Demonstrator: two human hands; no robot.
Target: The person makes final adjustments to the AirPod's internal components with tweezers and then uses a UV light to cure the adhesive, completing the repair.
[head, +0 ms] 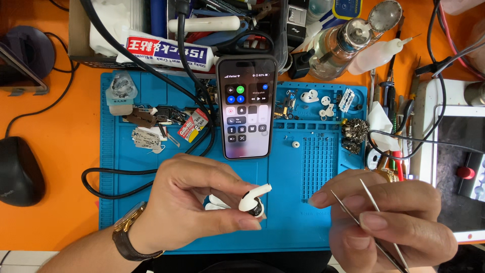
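Holding a white earbud [253, 199] between thumb and fingers, your left hand [194, 205] hovers over the lower middle of the blue work mat [298, 222], its grip clenched on the bud so that the stem points up and to the right while the dark tip faces down toward the thumb. A second small white piece [216, 203] shows just behind the bud, tucked against your fingers; you cannot tell from here whether it rests on the mat or in the hand. A brown-strapped wristwatch [129, 232] sits on that wrist. Your right hand [389, 222] is well to the right of the bud, over the mat's lower right corner, its grip closed on a pair of thin metal tweezers [371, 217] whose two prongs run up and to the left, their points apart from the bud and not touching it. Above the bud, a phone [246, 108] lies flat on the mat with its screen lit, showing a panel of round and square buttons. Small white earbud parts [318, 101] lie in the mat's upper right trays, and a tiny white ring [295, 144] sits alone beside the grid of holes. A black cable [126, 174] loops across the mat's left side, past a heap of small blades and scraps [149, 137]. On the orange bench [50, 222], a black mouse [17, 172] lies at the far left, and bottles [348, 43] stand beyond the mat's top edge.
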